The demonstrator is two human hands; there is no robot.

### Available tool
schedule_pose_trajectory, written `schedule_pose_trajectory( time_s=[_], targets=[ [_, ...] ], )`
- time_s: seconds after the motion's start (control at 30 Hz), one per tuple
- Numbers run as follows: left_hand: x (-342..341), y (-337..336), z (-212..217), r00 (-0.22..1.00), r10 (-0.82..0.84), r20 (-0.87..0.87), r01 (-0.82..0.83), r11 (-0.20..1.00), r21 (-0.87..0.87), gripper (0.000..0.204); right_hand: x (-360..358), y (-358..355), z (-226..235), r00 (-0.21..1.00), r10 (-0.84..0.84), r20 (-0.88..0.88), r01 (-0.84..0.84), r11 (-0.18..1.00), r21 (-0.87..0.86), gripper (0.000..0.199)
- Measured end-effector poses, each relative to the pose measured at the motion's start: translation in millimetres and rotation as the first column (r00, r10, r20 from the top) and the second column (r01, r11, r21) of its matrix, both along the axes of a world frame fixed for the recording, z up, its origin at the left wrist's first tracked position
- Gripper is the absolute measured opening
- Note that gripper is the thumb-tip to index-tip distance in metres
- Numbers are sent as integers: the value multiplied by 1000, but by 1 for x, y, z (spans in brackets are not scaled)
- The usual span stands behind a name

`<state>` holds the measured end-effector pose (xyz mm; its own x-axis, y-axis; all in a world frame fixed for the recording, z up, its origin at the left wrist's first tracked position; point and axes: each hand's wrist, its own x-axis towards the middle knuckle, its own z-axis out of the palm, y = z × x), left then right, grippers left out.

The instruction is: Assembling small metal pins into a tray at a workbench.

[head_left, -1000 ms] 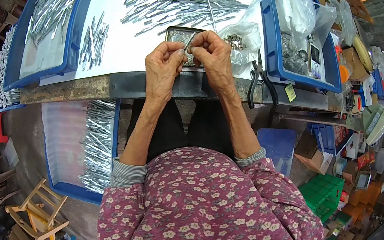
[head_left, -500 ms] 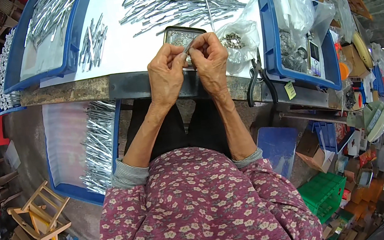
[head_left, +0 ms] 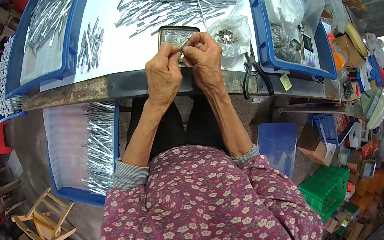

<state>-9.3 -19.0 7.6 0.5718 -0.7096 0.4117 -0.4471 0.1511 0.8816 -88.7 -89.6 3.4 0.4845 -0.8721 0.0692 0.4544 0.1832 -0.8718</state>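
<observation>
Both hands meet at the table's front edge, fingertips pinched close together. My left hand [head_left: 163, 73] and my right hand [head_left: 206, 61] grip a small thin metal piece [head_left: 182, 47] between them, its exact kind too small to tell. Just beyond the fingers lies a shallow dark-rimmed tin [head_left: 175, 35] of small shiny bits, partly covered by the hands. To the right of my right hand, a clear plastic bag [head_left: 237, 27] holds small round metal parts [head_left: 225, 37]. Farther back spreads a heap of slim silvery metal rods [head_left: 171, 0].
Black-handled pliers [head_left: 255, 78] hang at the table edge on the right, beside a blue tray [head_left: 267, 50] of plastic bags. At left stand a blue bin [head_left: 69, 59] of rods and a small rod pile [head_left: 91, 44]. Another blue bin [head_left: 77, 196] sits below the table.
The view has shifted slightly, so the tabletop things sit a little farther left. Both hands stay pinched together, with small finger movements; the right fingers are curled in more.
</observation>
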Motion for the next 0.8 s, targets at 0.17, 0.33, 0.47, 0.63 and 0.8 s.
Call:
schedule_pose_trajectory(
  time_s=[0.17,0.33,0.47,0.63,0.8],
  targets=[
    [-1,-2,-3,989,13,147,-10,1000,-23,3,-3,3,3,999,-29,41,26,998,64,18],
    [0,-4,-8,975,16,220,-5,999,-49,4,-7,6,7,999,-28,36,24,993,111,21],
    [1,-5,-11,951,22,308,-6,999,-52,4,-8,6,10,998,-42,46,36,991,127,26],
    [-4,-2,-3,999,7,-54,-8,1000,-9,6,-7,6,23,984,-18,-178,1,995,-95,29],
    [8,1,-10,827,-167,-537,171,984,-42,7,-12,-3,23,938,3,-347,-80,975,-208,25]
  ],
)
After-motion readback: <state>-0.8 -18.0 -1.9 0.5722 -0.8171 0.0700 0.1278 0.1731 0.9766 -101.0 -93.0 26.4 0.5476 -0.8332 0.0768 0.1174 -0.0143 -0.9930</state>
